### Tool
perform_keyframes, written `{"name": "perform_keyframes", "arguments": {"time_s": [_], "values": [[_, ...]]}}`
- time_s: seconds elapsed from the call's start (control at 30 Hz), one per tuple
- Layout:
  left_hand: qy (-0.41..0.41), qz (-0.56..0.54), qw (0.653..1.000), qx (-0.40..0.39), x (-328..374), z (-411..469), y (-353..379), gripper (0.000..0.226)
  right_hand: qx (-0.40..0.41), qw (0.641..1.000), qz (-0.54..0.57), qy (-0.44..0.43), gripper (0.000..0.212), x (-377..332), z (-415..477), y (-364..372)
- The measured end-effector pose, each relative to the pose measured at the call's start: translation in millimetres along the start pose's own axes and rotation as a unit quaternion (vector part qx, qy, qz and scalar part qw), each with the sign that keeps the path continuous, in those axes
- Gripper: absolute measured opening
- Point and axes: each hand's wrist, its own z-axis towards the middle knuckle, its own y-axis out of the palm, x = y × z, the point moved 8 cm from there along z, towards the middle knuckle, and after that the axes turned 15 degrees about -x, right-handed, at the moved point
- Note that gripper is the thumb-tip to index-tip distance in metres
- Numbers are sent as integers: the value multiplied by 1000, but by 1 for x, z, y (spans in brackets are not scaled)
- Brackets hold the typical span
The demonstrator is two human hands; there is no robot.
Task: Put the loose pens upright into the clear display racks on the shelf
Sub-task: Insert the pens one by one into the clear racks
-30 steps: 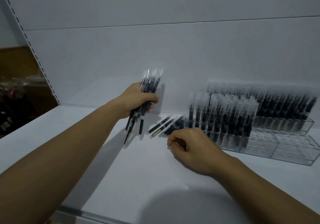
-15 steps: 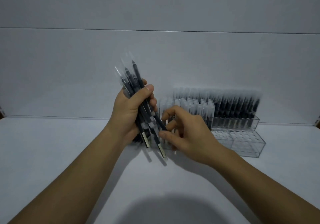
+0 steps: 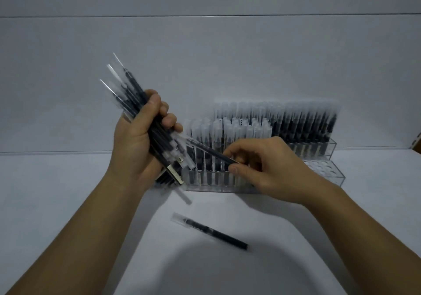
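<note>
My left hand (image 3: 136, 142) grips a bundle of several black pens (image 3: 127, 89) in clear sleeves, tips slanting up to the left. My right hand (image 3: 264, 164) pinches the end of a single pen (image 3: 205, 150) that lies slanted between both hands, in front of the racks. One loose pen (image 3: 209, 231) lies flat on the white shelf (image 3: 57, 192) below the hands. The clear display racks (image 3: 323, 176) stand against the back wall, with many pens upright in them; the front right cells hold none.
The white back wall (image 3: 227, 66) rises right behind the racks. A seam runs across it high up. At the far right edge a small dark object (image 3: 417, 144) shows.
My right hand has drawn one pen out of the bundle and holds it by its end. A single pen now lies on the shelf below the hands. The view has come closer.
</note>
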Motion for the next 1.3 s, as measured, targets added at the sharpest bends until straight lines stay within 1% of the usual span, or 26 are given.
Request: {"name": "perform_keyframes", "arguments": {"time_s": [0.1,0.17,0.23,0.3,0.37,0.43,0.5,0.57,0.6,0.63,0.67,0.73,0.8,0.93,1.0,1.07,1.13,1.17,1.23,1.3], "values": [[16,14,1000,22,5,-1,-7,4,-3,1000,-19,9,10,6,-2,-1],[18,28,999,35,9,-4,-15,5,1,1000,-4,7,9,8,-4,-3],[17,61,997,33,10,-9,-20,5,14,999,41,1,14,8,-6,-7],[15,100,995,18,7,-14,-18,6,34,993,115,-10,16,8,-7,-11],[1,138,990,4,-4,-20,-11,12,52,979,197,-24,16,8,-10,-16],[-23,179,984,-9,-22,-26,-1,17,69,963,260,-27,19,10,-11,-19],[-48,220,974,-14,-40,-33,10,25,89,954,286,-22,19,10,-13,-21],[-54,245,968,-9,-53,-36,21,38,110,947,300,-24,11,11,-14,-23],[-54,250,967,-7,-56,-37,25,42,119,944,307,-28,3,12,-14,-24],[-52,254,966,-9,-58,-37,29,41,134,941,310,-32,7,13,-15,-26],[-52,258,965,-15,-60,-36,31,38,148,938,311,-36,15,13,-15,-28],[-56,269,961,-29,-62,-38,35,26,178,933,311,-40,26,13,-17,-32],[-59,277,958,-40,-62,-40,37,20,204,926,314,-48,29,13,-20,-36],[-37,268,962,-40,-49,-37,40,23,246,897,358,-82,17,12,-28,-49],[-25,295,954,-54,-44,-34,44,22,272,893,350,-75,18,13,-33,-57],[-41,305,949,-71,-50,-34,49,27,304,892,329,-59,13,16,-38,-63],[-74,275,956,-74,-63,-35,50,33,335,886,317,-46,11,18,-41,-64],[-82,268,957,-76,-67,-35,50,33,348,882,314,-43,12,19,-42,-64],[-70,291,950,-91,-72,-36,51,20,363,881,301,-48,13,20,-42,-64],[-61,305,944,-114,-73,-37,55,8,366,889,271,-47,13,21,-43,-67]]}}
